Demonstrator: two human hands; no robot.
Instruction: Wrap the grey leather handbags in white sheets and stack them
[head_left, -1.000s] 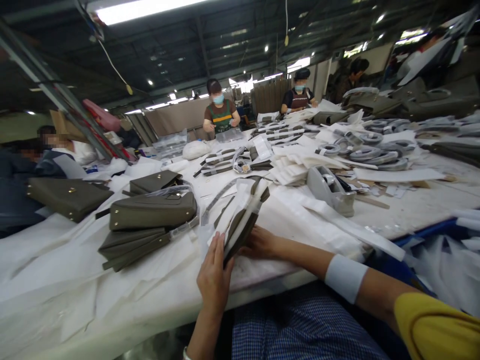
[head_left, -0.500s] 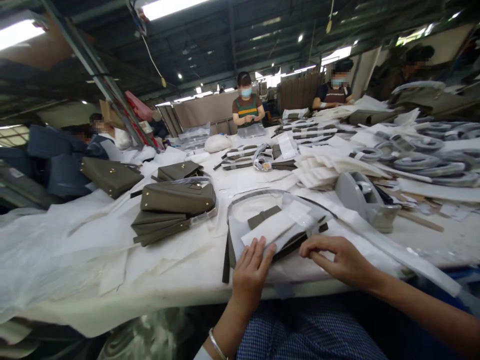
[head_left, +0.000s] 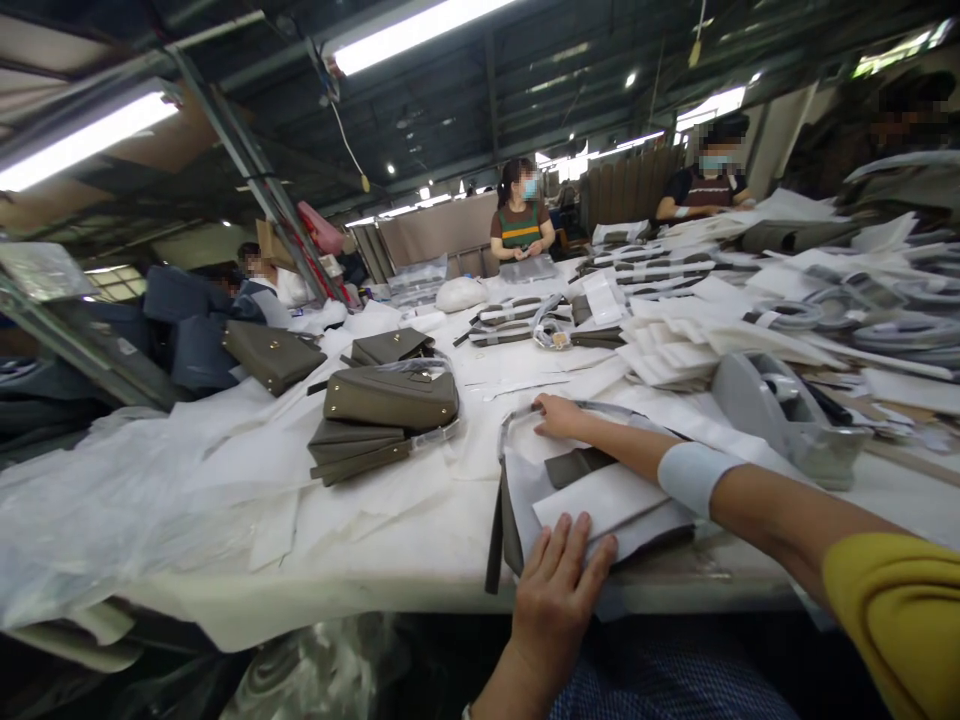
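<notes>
My left hand lies with its fingers stretched over a folded white padding sheet near the table's front edge. Beneath the sheet is an olive-grey bag piece, mostly hidden, and a dark strap hangs out at its left. A smaller olive strip shows behind the padding. My right hand reaches across to the far side, its fingers curled on the plastic-wrapped bag handle that arches round the piece. The fingertips are partly hidden.
Finished-looking olive handbags lie to the left. A grey tape dispenser stands at the right, before stacked white sheets and wrapped handles. Two masked co-workers work across the white-covered table.
My right hand has moved from the near right side forward and left to the handle's far arch. My left hand stays on the padding. The view has turned slightly left.
</notes>
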